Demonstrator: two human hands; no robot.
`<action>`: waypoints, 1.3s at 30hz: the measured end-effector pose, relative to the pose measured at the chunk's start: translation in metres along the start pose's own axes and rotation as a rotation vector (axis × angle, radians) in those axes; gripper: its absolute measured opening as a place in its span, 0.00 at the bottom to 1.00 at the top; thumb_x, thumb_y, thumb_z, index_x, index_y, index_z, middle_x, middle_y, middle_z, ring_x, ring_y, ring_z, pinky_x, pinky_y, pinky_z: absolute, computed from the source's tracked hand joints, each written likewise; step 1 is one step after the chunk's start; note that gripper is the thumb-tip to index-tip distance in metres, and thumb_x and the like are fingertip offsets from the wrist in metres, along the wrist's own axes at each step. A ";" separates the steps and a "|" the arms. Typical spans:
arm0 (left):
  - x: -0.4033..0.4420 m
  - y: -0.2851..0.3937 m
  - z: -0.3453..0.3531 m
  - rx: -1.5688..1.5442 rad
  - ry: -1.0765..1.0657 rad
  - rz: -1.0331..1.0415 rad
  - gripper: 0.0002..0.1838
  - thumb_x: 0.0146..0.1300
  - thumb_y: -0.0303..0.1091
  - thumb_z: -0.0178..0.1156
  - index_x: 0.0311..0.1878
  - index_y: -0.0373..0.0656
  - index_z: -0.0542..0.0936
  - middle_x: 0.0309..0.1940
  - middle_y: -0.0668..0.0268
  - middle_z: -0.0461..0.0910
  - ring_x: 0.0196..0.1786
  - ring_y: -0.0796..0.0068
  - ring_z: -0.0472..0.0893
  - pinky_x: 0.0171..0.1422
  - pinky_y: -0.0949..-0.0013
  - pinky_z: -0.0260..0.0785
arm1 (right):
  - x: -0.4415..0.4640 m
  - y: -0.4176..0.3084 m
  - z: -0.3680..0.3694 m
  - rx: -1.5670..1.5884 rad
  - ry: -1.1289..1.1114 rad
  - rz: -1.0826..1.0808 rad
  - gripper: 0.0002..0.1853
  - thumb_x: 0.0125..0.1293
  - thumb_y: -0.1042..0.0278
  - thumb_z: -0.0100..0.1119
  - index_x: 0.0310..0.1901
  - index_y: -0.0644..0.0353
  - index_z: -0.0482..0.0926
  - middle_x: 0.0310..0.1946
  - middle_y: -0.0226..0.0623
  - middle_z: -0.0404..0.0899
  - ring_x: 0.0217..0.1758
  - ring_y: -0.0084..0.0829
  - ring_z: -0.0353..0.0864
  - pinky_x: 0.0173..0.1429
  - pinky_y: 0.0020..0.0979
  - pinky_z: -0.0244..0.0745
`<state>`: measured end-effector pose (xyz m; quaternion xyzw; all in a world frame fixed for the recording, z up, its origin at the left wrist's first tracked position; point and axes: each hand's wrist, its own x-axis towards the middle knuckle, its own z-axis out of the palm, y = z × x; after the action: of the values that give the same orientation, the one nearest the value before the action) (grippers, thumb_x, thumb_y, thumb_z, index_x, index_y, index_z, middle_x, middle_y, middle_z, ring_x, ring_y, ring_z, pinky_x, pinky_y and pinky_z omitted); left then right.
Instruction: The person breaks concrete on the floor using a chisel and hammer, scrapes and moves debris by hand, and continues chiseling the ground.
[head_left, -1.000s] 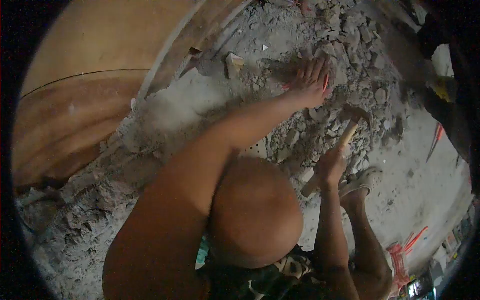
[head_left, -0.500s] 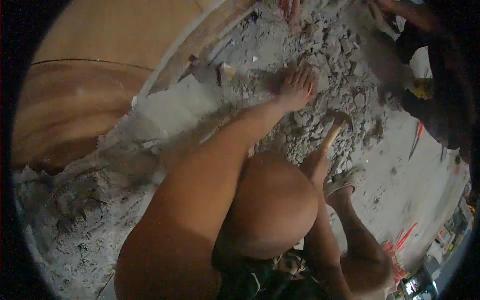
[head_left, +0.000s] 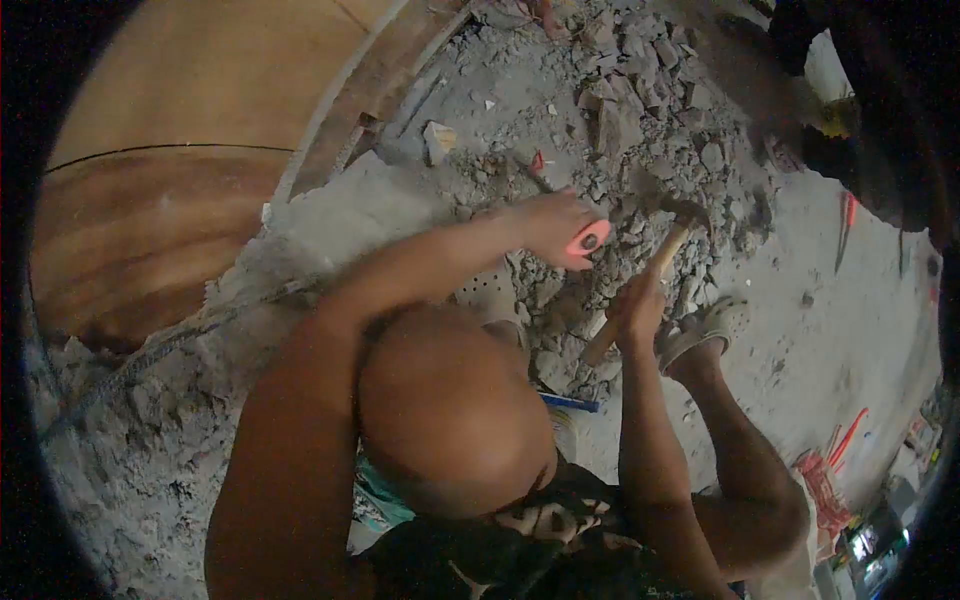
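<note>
My left hand (head_left: pixel 558 228) is closed around a red-handled chisel (head_left: pixel 590 238). The round butt of its handle faces me, and a dark shaft runs from the far side of the fist towards the broken mortar. Lower down, my right hand (head_left: pixel 640 306) grips the wooden handle of a hammer (head_left: pixel 672 248), whose dark head lies over the rubble (head_left: pixel 625 130). The chisel's tip is hard to make out among the grey debris. A pale chunk (head_left: pixel 438 142) sits beyond my left wrist.
Brown marbled panels (head_left: pixel 170 230) stand at left beside broken mortar. A person in dark clothing (head_left: pixel 890 120) is at upper right, near a red-handled tool (head_left: pixel 848 225). My clog (head_left: pixel 722 322) rests by the rubble. A red bag (head_left: pixel 825 490) lies at lower right.
My left hand has drawn back from the rubble towards me, and its fingers, stretched out before, now wrap round the chisel. The hammer has stayed nearly in place. My left knee has shifted left.
</note>
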<state>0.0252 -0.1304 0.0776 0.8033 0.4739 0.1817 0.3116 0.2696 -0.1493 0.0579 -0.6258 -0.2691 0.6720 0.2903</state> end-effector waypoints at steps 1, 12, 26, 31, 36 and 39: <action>0.008 0.000 0.001 -0.002 0.002 0.006 0.25 0.49 0.54 0.67 0.41 0.45 0.76 0.37 0.58 0.79 0.46 0.55 0.79 0.57 0.55 0.65 | 0.000 -0.004 0.000 -0.001 0.006 -0.004 0.24 0.72 0.39 0.44 0.30 0.53 0.66 0.15 0.26 0.62 0.13 0.25 0.62 0.17 0.30 0.62; -0.001 -0.051 0.028 0.086 0.203 -0.145 0.29 0.44 0.54 0.71 0.42 0.43 0.76 0.32 0.54 0.80 0.41 0.48 0.80 0.46 0.54 0.73 | 0.001 -0.011 -0.009 0.028 -0.054 -0.007 0.27 0.71 0.37 0.44 0.26 0.54 0.65 0.14 0.26 0.61 0.12 0.24 0.62 0.17 0.29 0.61; 0.016 -0.066 0.025 0.182 0.209 0.000 0.23 0.49 0.46 0.69 0.45 0.44 0.75 0.33 0.58 0.80 0.40 0.47 0.80 0.53 0.49 0.68 | 0.002 -0.017 -0.012 -0.057 -0.002 0.003 0.28 0.69 0.34 0.47 0.27 0.55 0.66 0.14 0.27 0.64 0.12 0.23 0.65 0.16 0.29 0.64; 0.005 -0.033 0.030 0.034 -0.056 -0.285 0.22 0.50 0.45 0.67 0.45 0.44 0.77 0.32 0.55 0.82 0.39 0.49 0.82 0.50 0.50 0.71 | 0.002 -0.014 -0.017 -0.069 -0.012 0.000 0.27 0.70 0.36 0.48 0.27 0.54 0.65 0.14 0.27 0.64 0.12 0.23 0.65 0.15 0.29 0.63; 0.012 0.015 0.047 -0.147 0.092 -0.313 0.16 0.52 0.43 0.65 0.42 0.46 0.77 0.32 0.55 0.82 0.37 0.50 0.82 0.40 0.53 0.74 | 0.001 -0.017 -0.007 -0.068 0.023 -0.042 0.26 0.72 0.39 0.45 0.25 0.53 0.64 0.13 0.27 0.63 0.11 0.23 0.63 0.14 0.29 0.62; 0.014 0.010 0.040 0.082 -0.055 -0.141 0.15 0.51 0.40 0.67 0.40 0.47 0.77 0.30 0.57 0.81 0.36 0.52 0.82 0.39 0.53 0.72 | 0.006 -0.008 -0.016 -0.107 -0.029 -0.060 0.27 0.73 0.39 0.45 0.23 0.52 0.63 0.12 0.27 0.63 0.10 0.23 0.62 0.14 0.29 0.61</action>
<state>0.0618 -0.1351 0.0552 0.7847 0.5275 0.1177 0.3036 0.2858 -0.1395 0.0583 -0.6224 -0.3273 0.6567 0.2724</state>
